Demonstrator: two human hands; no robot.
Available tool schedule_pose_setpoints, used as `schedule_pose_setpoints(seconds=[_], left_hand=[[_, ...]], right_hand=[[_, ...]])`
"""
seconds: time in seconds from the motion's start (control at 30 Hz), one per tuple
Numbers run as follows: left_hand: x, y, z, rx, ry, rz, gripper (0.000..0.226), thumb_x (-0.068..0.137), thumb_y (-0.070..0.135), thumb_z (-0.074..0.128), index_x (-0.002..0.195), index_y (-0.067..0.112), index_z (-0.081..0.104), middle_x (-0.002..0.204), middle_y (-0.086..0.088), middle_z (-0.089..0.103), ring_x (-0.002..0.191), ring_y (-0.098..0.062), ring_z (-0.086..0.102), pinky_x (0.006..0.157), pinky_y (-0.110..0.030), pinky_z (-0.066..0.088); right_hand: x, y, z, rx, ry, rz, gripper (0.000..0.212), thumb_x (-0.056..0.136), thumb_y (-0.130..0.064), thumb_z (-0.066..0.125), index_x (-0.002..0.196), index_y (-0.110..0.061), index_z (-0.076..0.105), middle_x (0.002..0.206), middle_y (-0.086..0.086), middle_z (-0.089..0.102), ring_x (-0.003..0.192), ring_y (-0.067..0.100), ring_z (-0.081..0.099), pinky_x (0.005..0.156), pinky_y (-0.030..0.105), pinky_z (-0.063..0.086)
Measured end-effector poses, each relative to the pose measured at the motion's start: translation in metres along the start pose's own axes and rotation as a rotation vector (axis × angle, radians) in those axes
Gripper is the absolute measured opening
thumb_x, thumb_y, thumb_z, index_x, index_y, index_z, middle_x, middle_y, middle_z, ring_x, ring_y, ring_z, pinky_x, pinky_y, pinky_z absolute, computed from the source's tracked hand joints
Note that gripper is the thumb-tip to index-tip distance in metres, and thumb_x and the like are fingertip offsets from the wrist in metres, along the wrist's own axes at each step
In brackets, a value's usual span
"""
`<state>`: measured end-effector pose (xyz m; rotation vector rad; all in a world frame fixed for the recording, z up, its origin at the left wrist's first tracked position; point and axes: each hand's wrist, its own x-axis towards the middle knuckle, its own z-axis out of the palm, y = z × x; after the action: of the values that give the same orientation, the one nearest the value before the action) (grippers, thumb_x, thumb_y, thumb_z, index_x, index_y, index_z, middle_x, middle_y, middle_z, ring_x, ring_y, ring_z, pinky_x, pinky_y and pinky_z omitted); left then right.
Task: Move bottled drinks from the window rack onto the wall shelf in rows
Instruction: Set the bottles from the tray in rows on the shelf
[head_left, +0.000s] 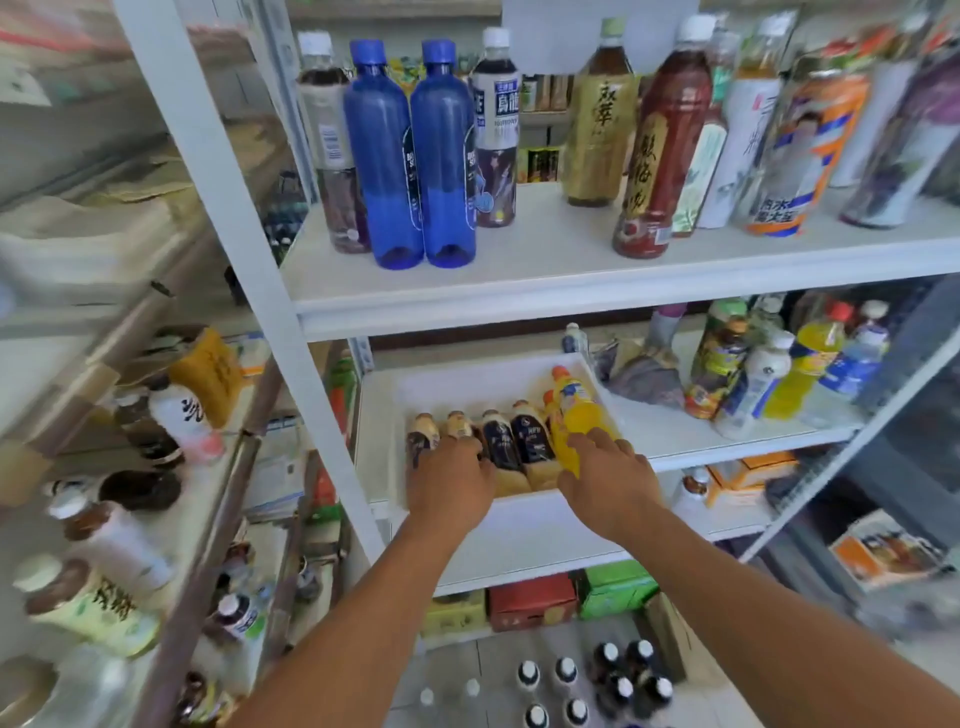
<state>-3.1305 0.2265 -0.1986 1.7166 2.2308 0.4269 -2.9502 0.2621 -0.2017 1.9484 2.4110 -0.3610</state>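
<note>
Bottles of dark and milky coffee drink (519, 439) lie side by side in a white tray (467, 382) on the middle shelf (644, 426), caps toward the back. A yellow bottle (582, 410) with an orange cap lies along the tray's right edge. The right hand (608, 478) curls its fingers round this bottle's lower end at the tray's front right corner. The left hand (452, 486) rests with bent fingers on the coffee bottles near the tray's front left corner; whether it grips one I cannot tell. On the upper shelf (519, 280) two blue bottles (384, 156) stand touching near the left edge, with tea bottles (660, 145) upright further right. More bottles sit on the rack (208, 493) to the left.
</note>
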Motion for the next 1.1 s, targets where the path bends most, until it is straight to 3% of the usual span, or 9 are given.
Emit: schedule_pose_setpoints(seconds=[0.07,0.2,0.37,0.5,0.6,0.73,0.83,0.97,1.1], left_hand=[[0.006,0.004,0.010,-0.022,-0.039,0.002,0.024,0.097,0.031,0.044,0.103,0.020,0.065,0.105,-0.003,0.064,0.098,-0.027,0.061,0.078,-0.042,0.054],[0.011,0.005,0.028,-0.086,-0.044,-0.022,0.031,0.096,0.031,0.043,0.116,0.024,0.066,0.113,0.005,0.066,0.102,-0.023,0.061,0.078,-0.035,0.052],[0.013,-0.007,0.047,-0.082,-0.066,-0.046,0.020,0.096,0.029,0.044,0.096,0.026,0.065,0.096,0.004,0.066,0.091,-0.021,0.062,0.077,-0.036,0.054],[0.022,-0.009,0.051,-0.161,-0.051,-0.081,0.027,0.098,0.027,0.046,0.116,0.028,0.066,0.117,0.006,0.065,0.104,-0.017,0.061,0.086,-0.037,0.053],[0.031,-0.001,0.052,-0.236,0.022,-0.088,0.029,0.100,0.025,0.045,0.119,0.031,0.066,0.114,0.013,0.067,0.097,-0.011,0.062,0.086,-0.033,0.052],[0.044,0.010,0.061,-0.329,0.028,-0.112,0.026,0.101,0.024,0.047,0.117,0.030,0.067,0.100,0.020,0.061,0.081,-0.004,0.057,0.077,-0.026,0.049],[0.054,0.019,0.074,-0.371,-0.044,-0.126,0.025,0.101,0.024,0.048,0.115,0.029,0.068,0.104,0.014,0.068,0.082,-0.006,0.060,0.083,-0.029,0.052],[0.067,0.035,0.091,-0.371,-0.159,-0.147,0.023,0.099,0.024,0.047,0.109,0.028,0.067,0.083,0.019,0.056,0.075,-0.010,0.061,0.076,-0.032,0.055],[0.084,0.059,0.109,-0.384,-0.286,-0.161,0.028,0.093,0.018,0.046,0.094,0.008,0.072,0.087,-0.008,0.070,0.084,-0.028,0.066,0.070,-0.034,0.049]], right_hand=[[0.011,0.008,0.004,0.037,-0.003,0.036,0.051,0.099,-0.035,0.045,0.147,-0.019,0.037,0.149,0.006,0.039,0.129,0.033,0.043,0.102,0.043,0.039],[0.048,0.019,0.009,0.121,-0.005,0.093,0.054,0.098,-0.029,0.049,0.146,-0.012,0.033,0.147,0.012,0.041,0.126,0.036,0.044,0.097,0.042,0.042],[0.093,0.021,0.028,0.097,-0.014,0.172,0.065,0.096,-0.033,0.055,0.147,-0.007,0.024,0.148,0.016,0.039,0.128,0.036,0.042,0.098,0.043,0.043],[0.118,0.018,0.040,0.047,0.047,0.266,0.072,0.094,-0.035,0.057,0.150,-0.006,0.021,0.146,0.014,0.036,0.125,0.035,0.042,0.102,0.039,0.040],[0.133,0.019,0.050,0.001,0.041,0.343,0.082,0.091,-0.036,0.063,0.151,-0.003,0.017,0.144,0.018,0.035,0.126,0.034,0.041,0.105,0.036,0.038],[0.140,0.023,0.060,-0.093,0.016,0.311,0.087,0.090,-0.030,0.064,0.153,-0.004,0.010,0.143,0.021,0.038,0.125,0.035,0.043,0.102,0.035,0.040],[0.135,0.023,0.061,-0.119,0.024,0.229,0.087,0.092,-0.022,0.059,0.157,-0.012,0.003,0.142,0.019,0.042,0.122,0.037,0.046,0.098,0.038,0.041],[0.120,0.031,0.052,0.193,0.051,0.130,0.082,0.096,-0.025,0.051,0.160,-0.030,0.000,0.128,0.014,0.060,0.123,0.039,0.044,0.092,0.042,0.043],[0.108,0.040,0.033,0.497,0.203,0.128,0.078,0.094,-0.028,0.053,0.159,-0.036,0.011,0.120,0.011,0.067,0.114,0.037,0.046,0.074,0.037,0.039]])
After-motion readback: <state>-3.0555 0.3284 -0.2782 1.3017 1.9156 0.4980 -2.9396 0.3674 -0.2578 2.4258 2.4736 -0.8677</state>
